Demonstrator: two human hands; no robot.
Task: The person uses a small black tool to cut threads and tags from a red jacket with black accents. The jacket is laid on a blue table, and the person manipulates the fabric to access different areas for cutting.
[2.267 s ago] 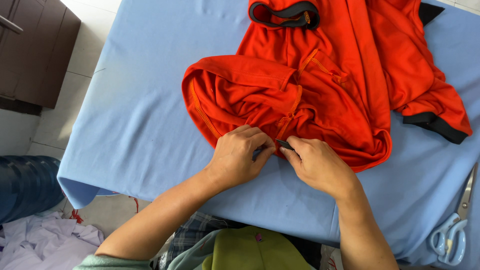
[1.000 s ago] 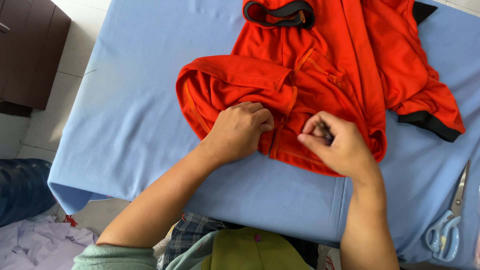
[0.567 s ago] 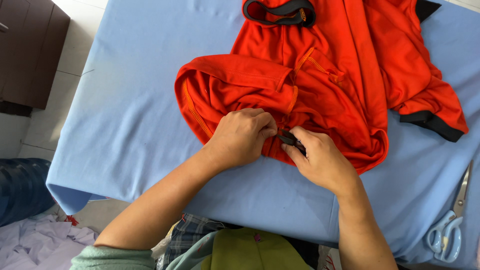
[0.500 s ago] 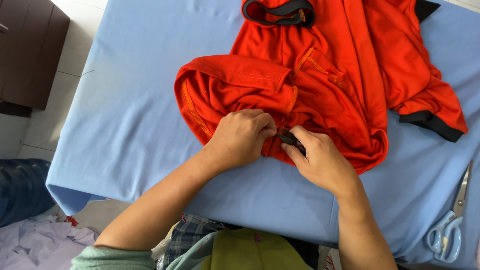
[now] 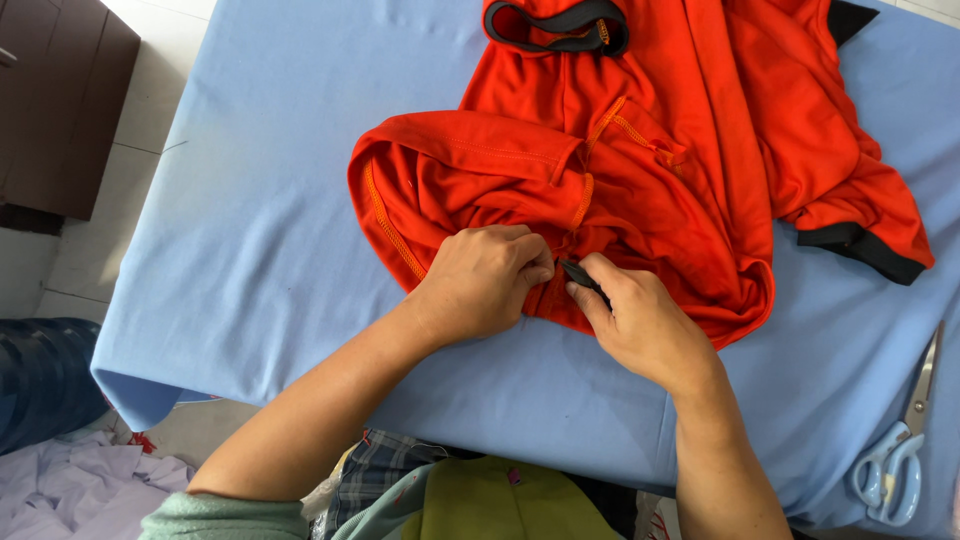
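Note:
An orange shirt (image 5: 660,150) with black collar and black cuff trim lies rumpled on a table covered in light blue cloth (image 5: 250,230). My left hand (image 5: 480,280) pinches the shirt's near edge, fingers closed on the fabric. My right hand (image 5: 645,320) sits right beside it and grips a small black tool (image 5: 580,275) whose tip touches the orange fabric between the two hands. What kind of tool it is cannot be made out.
Scissors with pale blue handles (image 5: 900,450) lie near the table's right front corner. A dark wooden cabinet (image 5: 55,110) stands on the tiled floor at left. Crumpled pale cloth (image 5: 70,490) and a dark blue bundle (image 5: 40,380) lie on the floor below the table.
My right hand lifted away from the shirt edge about a second ago, then came back down beside my left hand with the black tool at the fabric. The left hand stayed put.

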